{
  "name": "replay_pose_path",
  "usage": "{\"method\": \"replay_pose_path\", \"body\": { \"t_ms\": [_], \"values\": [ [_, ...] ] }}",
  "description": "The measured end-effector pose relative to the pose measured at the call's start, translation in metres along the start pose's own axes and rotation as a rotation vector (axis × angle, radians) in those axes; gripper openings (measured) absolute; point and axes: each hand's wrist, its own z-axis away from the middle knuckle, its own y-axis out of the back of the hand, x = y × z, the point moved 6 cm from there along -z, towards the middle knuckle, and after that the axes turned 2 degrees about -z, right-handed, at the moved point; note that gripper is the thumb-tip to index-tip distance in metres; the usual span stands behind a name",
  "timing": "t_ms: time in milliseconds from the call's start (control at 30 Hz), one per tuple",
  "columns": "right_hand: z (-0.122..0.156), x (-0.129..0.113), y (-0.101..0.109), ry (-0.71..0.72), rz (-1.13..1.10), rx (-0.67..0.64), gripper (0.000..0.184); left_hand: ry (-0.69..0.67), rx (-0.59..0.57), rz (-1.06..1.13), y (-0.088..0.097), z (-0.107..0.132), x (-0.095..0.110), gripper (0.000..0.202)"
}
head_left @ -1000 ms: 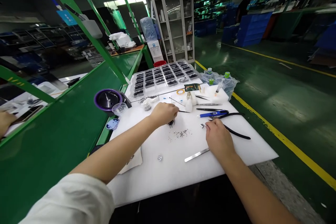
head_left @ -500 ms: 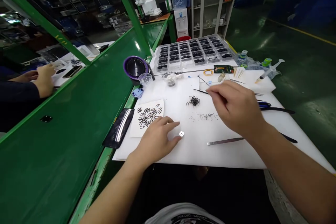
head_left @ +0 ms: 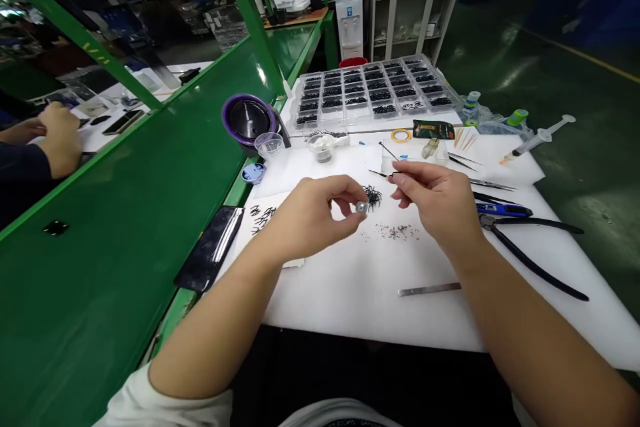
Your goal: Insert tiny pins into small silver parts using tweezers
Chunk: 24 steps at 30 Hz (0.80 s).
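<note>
My left hand (head_left: 320,213) is raised above the sheet, thumb and forefinger pinching a small silvery, square-looking piece (head_left: 362,207). To its right, my right hand (head_left: 435,197) is closed, with a small dark bent piece (head_left: 395,174) at the fingertips; its exact kind is too small to tell. A pile of black bent pieces (head_left: 373,196) lies just behind the silvery piece. Tiny grey bits (head_left: 397,232) are scattered in front of the pile. Under my left forearm, a white pad with more black bent pieces (head_left: 263,217) is partly hidden. A dark thin stick (head_left: 389,151) ends near my right fingers.
A clear compartment box (head_left: 360,121) of black parts stands at the back. Black-handled pliers (head_left: 530,263), a blue tool (head_left: 505,209), a flat metal strip (head_left: 429,289) and a syringe (head_left: 543,137) lie rightward. A purple-rimmed container (head_left: 250,121) and green partition (head_left: 125,233) flank the left.
My left hand has picked the small silvery piece off the sheet and lifted it toward the pile. My right hand has turned, its fingertips now lower. The view has shifted slightly.
</note>
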Motion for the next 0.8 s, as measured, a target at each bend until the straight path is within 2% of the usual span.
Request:
{"method": "replay_pose_path", "body": {
  "t_ms": [133, 300, 433, 600, 800],
  "values": [
    [0.001, 0.000, -0.008, 0.010, -0.017, -0.021, 0.015, 0.044, 0.133, 0.143, -0.010, -0.017, -0.013, 0.018],
    [0.007, 0.004, -0.016, -0.104, 0.003, -0.067, 0.020, -0.014, 0.180, 0.247, -0.022, -0.011, -0.024, 0.014],
    [0.007, 0.003, -0.016, -0.132, 0.086, -0.063, 0.022, -0.066, 0.212, 0.216, -0.019, -0.006, -0.020, 0.013],
    [0.005, 0.006, -0.017, -0.173, 0.117, -0.071, 0.026, -0.064, 0.205, 0.164, -0.018, -0.003, -0.017, 0.015],
    [0.006, 0.005, -0.019, -0.167, 0.253, -0.147, 0.018, -0.083, 0.208, 0.076, -0.018, -0.002, -0.014, 0.015]
  ]
}}
